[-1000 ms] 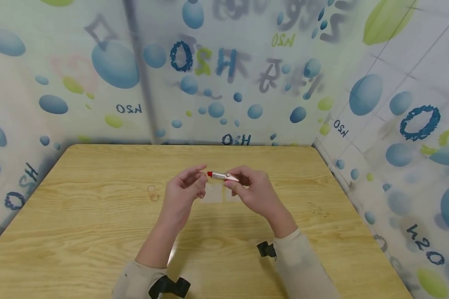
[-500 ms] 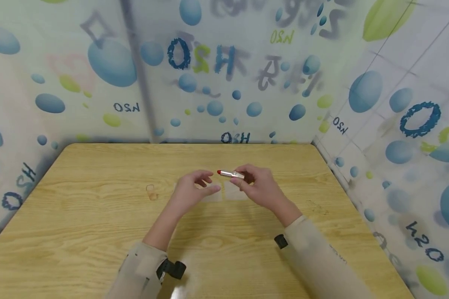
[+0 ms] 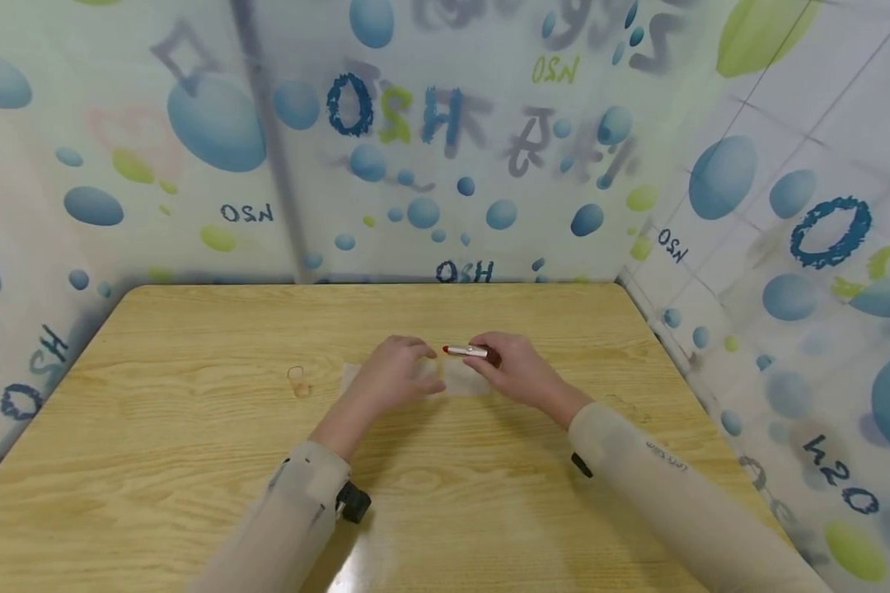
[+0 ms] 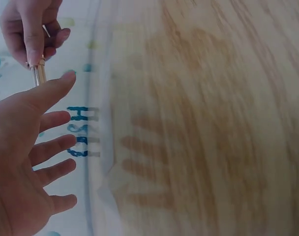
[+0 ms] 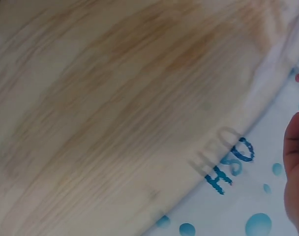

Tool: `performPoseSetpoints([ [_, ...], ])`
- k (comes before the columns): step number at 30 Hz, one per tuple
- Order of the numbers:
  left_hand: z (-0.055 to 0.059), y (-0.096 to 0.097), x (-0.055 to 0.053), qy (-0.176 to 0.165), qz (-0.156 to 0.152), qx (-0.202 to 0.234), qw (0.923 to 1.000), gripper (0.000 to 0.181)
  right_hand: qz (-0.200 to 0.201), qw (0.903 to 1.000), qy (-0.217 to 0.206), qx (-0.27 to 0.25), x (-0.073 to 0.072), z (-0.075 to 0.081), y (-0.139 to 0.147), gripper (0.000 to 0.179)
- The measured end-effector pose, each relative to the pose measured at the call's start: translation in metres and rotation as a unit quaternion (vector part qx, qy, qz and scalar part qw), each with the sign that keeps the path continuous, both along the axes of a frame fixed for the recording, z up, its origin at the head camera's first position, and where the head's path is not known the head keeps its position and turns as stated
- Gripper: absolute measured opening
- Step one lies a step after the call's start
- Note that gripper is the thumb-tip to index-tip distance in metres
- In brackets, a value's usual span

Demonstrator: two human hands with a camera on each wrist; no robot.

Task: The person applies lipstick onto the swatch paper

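A lipstick (image 3: 466,350) with a bare red tip and a silvery tube is pinched between the thumb and fingers of my right hand (image 3: 519,366). It lies roughly level above the table, its red end toward the left. Just left of that tip is my left hand (image 3: 396,375), apart from it, with thumb and fingers spread and nothing between them. In the left wrist view the left palm (image 4: 14,162) faces the camera, and its thumb hides part of the lipstick tube (image 4: 39,73). Only part of a hand (image 5: 294,162) shows at the right wrist view's right edge.
Both hands are over a wood-grain table (image 3: 193,478). Pale, thin rectangles (image 3: 462,380) lie on its surface under the hands, and a small ring-like mark (image 3: 298,381) sits further left. A patterned wall covering (image 3: 415,181) stands behind the table.
The right hand has shifted slightly rightward with the lipstick. My left hand has followed to the right, its fingers going from curled to spread.
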State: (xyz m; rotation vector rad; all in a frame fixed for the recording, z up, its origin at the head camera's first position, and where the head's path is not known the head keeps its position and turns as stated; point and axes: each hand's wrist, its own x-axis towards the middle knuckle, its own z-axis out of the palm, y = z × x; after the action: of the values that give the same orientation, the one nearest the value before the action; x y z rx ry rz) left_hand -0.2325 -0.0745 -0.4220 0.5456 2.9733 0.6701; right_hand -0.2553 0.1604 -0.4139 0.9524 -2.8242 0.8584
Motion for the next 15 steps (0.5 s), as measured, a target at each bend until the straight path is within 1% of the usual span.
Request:
performPoseSetpoints([
  [3, -0.005, 0.0, -0.005, -0.002, -0.006, -0.047, 0.9989, 0.057, -0.015, 0.9998, -0.014, 0.007, -0.004, -0.005, 0.005, 0.025],
  [6, -0.009, 0.001, -0.009, -0.011, -0.01, -0.076, 0.997, 0.061, -0.022, 0.9994, -0.023, 0.011, -0.007, -0.01, 0.008, 0.022],
  [9, -0.013, 0.003, -0.013, -0.016, -0.01, -0.088, 0.9959, 0.062, -0.031, 0.9987, -0.039, 0.011, -0.008, -0.015, 0.01, 0.021],
  [15, -0.019, 0.005, -0.019, -0.03, -0.004, -0.107, 0.9938, 0.063, -0.056, 0.9943, -0.091, -0.004, -0.011, -0.029, 0.012, 0.021],
])
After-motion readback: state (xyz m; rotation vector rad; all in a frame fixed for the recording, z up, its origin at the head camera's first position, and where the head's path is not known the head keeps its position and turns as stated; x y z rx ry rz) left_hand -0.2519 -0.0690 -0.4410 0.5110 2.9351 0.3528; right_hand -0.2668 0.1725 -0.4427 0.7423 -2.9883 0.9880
